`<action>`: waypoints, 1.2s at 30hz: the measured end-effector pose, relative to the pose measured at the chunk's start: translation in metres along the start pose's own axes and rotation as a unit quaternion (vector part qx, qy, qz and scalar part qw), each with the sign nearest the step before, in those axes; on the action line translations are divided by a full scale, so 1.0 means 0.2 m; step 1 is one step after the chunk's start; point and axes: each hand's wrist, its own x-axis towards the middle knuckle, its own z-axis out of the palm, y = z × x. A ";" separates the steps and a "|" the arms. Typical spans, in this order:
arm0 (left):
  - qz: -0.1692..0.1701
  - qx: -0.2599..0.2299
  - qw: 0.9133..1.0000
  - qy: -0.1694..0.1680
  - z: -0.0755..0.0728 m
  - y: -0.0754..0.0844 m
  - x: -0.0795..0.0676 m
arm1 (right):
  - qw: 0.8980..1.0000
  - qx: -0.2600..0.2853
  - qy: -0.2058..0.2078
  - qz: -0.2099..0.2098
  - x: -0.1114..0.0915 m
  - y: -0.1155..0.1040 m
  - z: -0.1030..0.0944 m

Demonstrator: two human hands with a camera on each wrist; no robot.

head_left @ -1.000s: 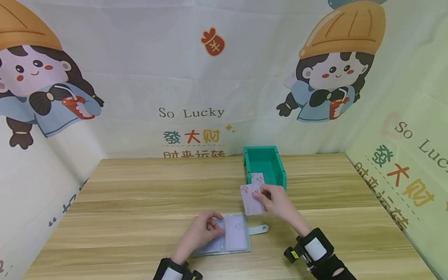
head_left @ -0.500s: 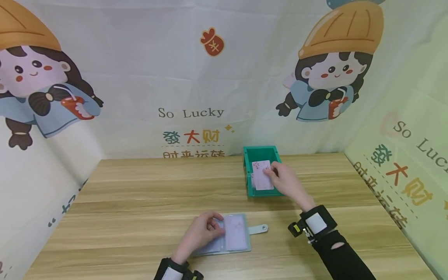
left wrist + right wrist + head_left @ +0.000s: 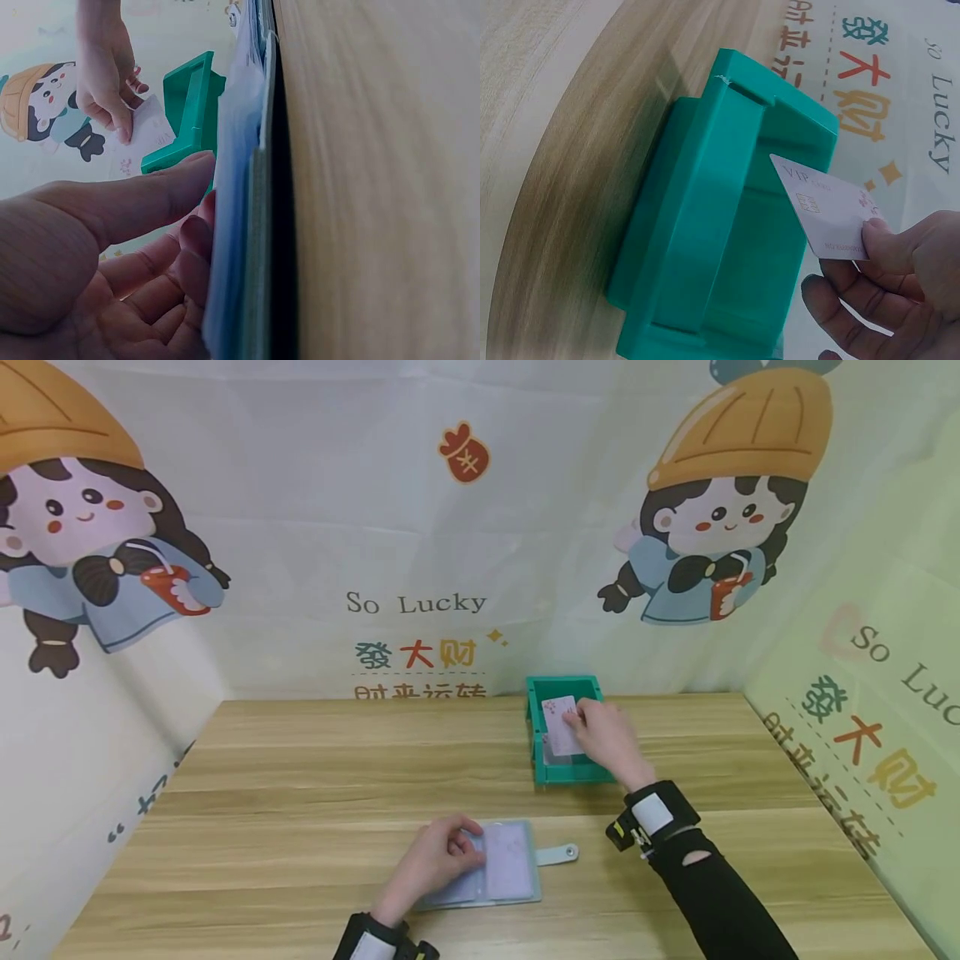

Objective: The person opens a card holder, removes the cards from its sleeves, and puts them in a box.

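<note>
Over the green bin [image 3: 551, 774], my right hand [image 3: 607, 735] pinches a pale pink VIP card [image 3: 821, 206] at its corner, thumb on top. The card tilts above the bin's opening. Part of another pale card [image 3: 557, 760] shows beneath it in the head view. My left hand [image 3: 442, 856] rests at the left page of an open card holder booklet [image 3: 512, 864], its thumb [image 3: 180, 180] and loosely bent fingers touching the clear sleeves. The hand hides much of that page. A pink card shows in the right page.
The booklet's snap strap [image 3: 558, 855] sticks out to the right. The bin stands at the back of the wooden table [image 3: 315, 777], close to the printed backdrop [image 3: 300, 527]. Another backdrop panel runs along the right side.
My right hand has carried the card away from beside the booklet, back and up over the green bin. My left hand has stayed on the booklet.
</note>
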 end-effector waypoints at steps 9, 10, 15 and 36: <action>-0.004 -0.005 1.000 -0.003 0.00 -0.01 0.00 | 0.998 -0.054 -0.026 0.016 0.02 0.01 0.05; -0.004 -0.005 1.000 -0.002 0.00 -0.01 0.00 | 0.998 -0.059 -0.029 0.017 0.02 0.00 0.05; -0.004 -0.003 1.000 -0.001 0.01 -0.01 0.00 | 0.996 -0.069 -0.040 0.027 0.02 0.00 0.08; -0.015 0.003 1.000 -0.009 0.00 -0.02 0.01 | 0.982 -0.120 -0.123 0.072 0.11 -0.02 0.12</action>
